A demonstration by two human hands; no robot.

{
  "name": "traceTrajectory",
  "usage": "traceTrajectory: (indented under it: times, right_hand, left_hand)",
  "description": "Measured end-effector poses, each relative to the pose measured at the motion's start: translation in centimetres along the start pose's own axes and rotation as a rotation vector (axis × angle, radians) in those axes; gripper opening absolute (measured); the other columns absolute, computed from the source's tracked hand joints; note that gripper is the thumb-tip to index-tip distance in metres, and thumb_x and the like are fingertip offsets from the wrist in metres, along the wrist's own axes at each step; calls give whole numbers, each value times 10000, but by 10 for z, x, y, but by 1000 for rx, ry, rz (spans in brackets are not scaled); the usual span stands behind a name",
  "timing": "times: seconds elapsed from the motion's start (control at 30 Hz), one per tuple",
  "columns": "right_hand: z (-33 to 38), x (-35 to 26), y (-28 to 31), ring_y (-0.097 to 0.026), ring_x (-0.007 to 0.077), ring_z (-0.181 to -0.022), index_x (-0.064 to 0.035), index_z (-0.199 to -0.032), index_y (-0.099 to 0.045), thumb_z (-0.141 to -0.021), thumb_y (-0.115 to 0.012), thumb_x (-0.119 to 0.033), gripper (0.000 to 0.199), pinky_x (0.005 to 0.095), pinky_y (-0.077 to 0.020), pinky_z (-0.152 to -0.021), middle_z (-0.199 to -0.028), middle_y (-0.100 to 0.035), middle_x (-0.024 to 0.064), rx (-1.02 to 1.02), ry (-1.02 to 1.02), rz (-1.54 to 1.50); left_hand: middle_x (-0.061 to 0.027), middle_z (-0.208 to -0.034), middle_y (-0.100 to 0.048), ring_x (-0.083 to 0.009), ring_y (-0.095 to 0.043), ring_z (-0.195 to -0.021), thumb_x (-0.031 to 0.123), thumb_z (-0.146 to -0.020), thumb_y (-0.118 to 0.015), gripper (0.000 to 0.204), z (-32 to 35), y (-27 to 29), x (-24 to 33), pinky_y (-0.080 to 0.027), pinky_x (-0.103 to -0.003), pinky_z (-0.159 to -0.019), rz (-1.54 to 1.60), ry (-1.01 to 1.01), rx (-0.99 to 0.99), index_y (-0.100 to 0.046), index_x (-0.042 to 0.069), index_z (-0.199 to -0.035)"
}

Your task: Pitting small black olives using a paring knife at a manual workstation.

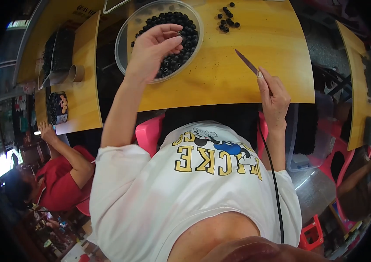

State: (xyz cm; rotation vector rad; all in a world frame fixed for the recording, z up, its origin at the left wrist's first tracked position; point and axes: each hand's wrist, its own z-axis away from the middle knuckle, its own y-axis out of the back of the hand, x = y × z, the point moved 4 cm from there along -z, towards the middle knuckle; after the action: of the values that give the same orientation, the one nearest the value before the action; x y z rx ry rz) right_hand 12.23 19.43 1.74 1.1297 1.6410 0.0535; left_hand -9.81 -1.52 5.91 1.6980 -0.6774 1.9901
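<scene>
My left hand (152, 50) hovers over a round clear plastic tub (197, 48) of small black round pieces (188, 43) that look like hollow beads. Its fingers are bent, with a gap between forefinger and thumb; no object shows there. On the right, my right hand (274, 94) is closed around the handle of a knife (247, 62), whose dark narrow blade points away to the upper left, over the table. Beyond the knife tip, several loose black pieces (225, 21) lie in a small group.
The yellow wooden table (220, 89) carries dark specks near the tub. At left, a person in a red top (63, 187) works by a printed tub (58, 108). Another person's arm (356, 179) shows at right. A clear bin (312, 144) stands below the table's right side.
</scene>
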Motion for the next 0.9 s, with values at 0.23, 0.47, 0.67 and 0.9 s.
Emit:
traceTrajectory:
  times: [0.23, 0.47, 0.67, 0.9]
  right_hand:
    - [-14, -37, 8, -564, 173, -596, -13, -1109, -696, -820, -729, -102, 304, 279, -429, -539, -725, -606, 92, -28, 262, -75]
    - [-7, -45, 4, -582, 190, -575, -50, -1118, -701, -754, -778, -199, 401, 295, -439, -501, -712, -626, 73, -14, 451, -29]
    - [-5, -41, 2, -575, 184, -561, -63, -1117, -706, -765, -776, -205, 386, 290, -433, -492, -702, -620, 69, 17, 440, 7]
    - [-4, -40, 2, -559, 180, -547, -67, -1113, -710, -782, -762, -213, 366, 292, -426, -486, -679, -606, 68, -11, 393, 2]
  left_hand:
    - [-97, -977, -642, -144, -597, -801, 101, -938, -617, 162, 46, -84, -55, -489, -226, -642, 1116, 547, -302, -606, 45, -1089]
    - [-102, -992, -652, -153, -626, -830, 131, -917, -655, 185, 50, -107, -60, -504, -257, -643, 1138, 610, -239, -594, 38, -1065]
    - [-94, -1031, -621, -157, -592, -858, 119, -895, -674, 246, 53, -100, -68, -498, -252, -694, 1119, 592, -181, -566, 37, -1100]
    - [-146, -1048, -604, -182, -600, -879, 25, -870, -659, 249, 50, -99, -67, -503, -257, -703, 1112, 549, -265, -551, 37, -1095]
